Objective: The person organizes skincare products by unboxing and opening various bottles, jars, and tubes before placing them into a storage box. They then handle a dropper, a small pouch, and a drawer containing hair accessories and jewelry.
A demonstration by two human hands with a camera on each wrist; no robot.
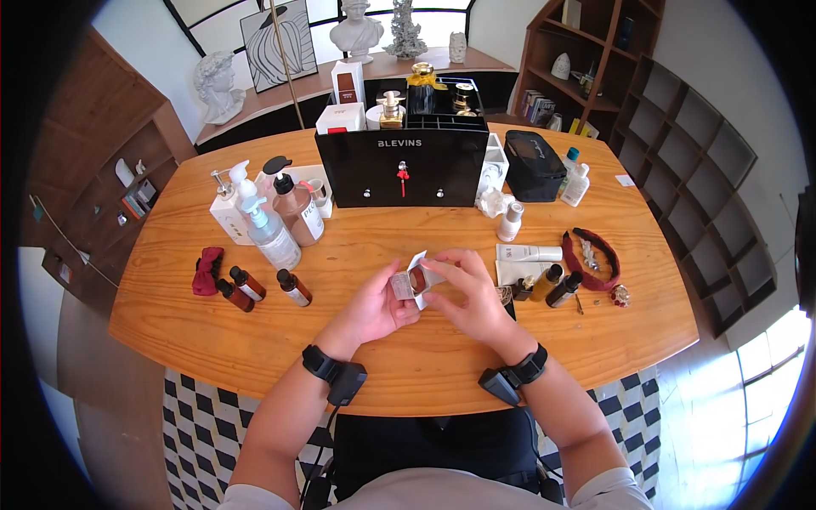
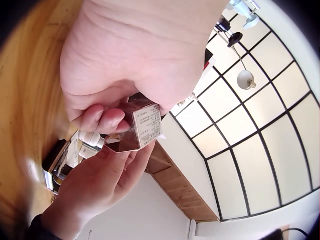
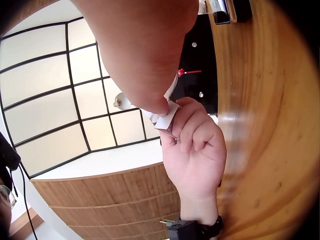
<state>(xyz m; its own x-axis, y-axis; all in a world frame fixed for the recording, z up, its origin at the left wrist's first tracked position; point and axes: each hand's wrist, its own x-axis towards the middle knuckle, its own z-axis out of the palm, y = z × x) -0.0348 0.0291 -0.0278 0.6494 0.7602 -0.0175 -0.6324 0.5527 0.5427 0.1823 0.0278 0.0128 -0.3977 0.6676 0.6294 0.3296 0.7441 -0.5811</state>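
Note:
Above the middle of the table, my left hand (image 1: 379,304) holds a small carton (image 1: 403,286) with its fingers curled round the sides. The carton's end is open and white flaps stand out; something reddish-brown shows in the opening. My right hand (image 1: 470,295) pinches at that open end with thumb and fingertips. Printed text covers one side of the carton (image 2: 148,123) in the left wrist view. From the right wrist, a white flap (image 3: 166,119) lies by the right thumb, and the left hand (image 3: 196,150) cups the carton from below.
A black organizer (image 1: 399,166) with perfumes and boxes stands at the back. Left are pump bottles (image 1: 276,240), small brown bottles (image 1: 294,288) and a red scrunchie (image 1: 208,270). Right are tubes (image 1: 529,253), dark bottles (image 1: 563,290), a headband (image 1: 606,255) and a black case (image 1: 534,166).

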